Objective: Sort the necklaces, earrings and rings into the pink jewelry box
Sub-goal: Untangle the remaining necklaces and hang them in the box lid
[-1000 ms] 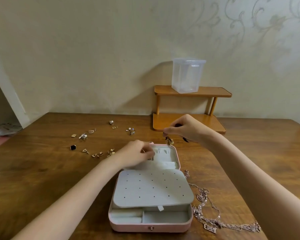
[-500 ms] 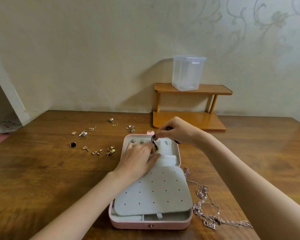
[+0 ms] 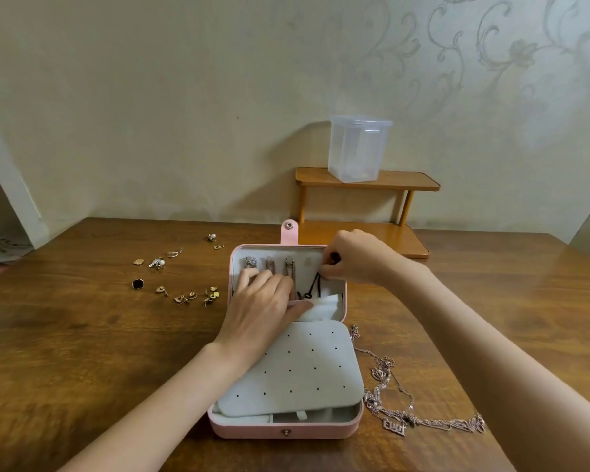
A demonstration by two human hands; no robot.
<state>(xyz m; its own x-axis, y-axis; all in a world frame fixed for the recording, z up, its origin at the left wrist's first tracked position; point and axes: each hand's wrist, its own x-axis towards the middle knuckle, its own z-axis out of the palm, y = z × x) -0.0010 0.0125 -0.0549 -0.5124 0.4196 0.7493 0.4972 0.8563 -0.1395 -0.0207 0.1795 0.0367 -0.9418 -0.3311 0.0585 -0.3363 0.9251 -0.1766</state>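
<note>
**Black cord necklace brought to the lid hooks; earrings and chains still outside**

Against the two earlier views, the right hand [image 3: 355, 258] is seen to have travelled from above the far rim down to the upper right corner of the lid of the pink jewelry box [image 3: 283, 429]. A black cord necklace [image 3: 313, 284] is pinched between its thumb and fingertips, with the cord hanging to a small ring below. The left hand [image 3: 264, 303], earlier curled near the lid, is now laid flat with straight fingers pressing on the white pocket flap [image 3: 326, 306]. The snap tab, unseen before, now shows at 12 o'clock of the box.

This is judged to be the hanging of a fourth necklace; three pendants [image 3: 269, 265] already hang from hooks. The loose earrings [image 3: 184, 296] at 9 to 10 o'clock of the box and the tangled chains [image 3: 399, 403] at 4 o'clock remain on the table [image 3: 82, 352], so most sorting is taken to be outstanding.

The fourth hook is partly covered by the right fingers; engagement of the cord cannot be confirmed. The lower trays are largely hidden by the perforated earring panel [image 3: 297, 366]. No rings can be told apart from earrings.
</note>
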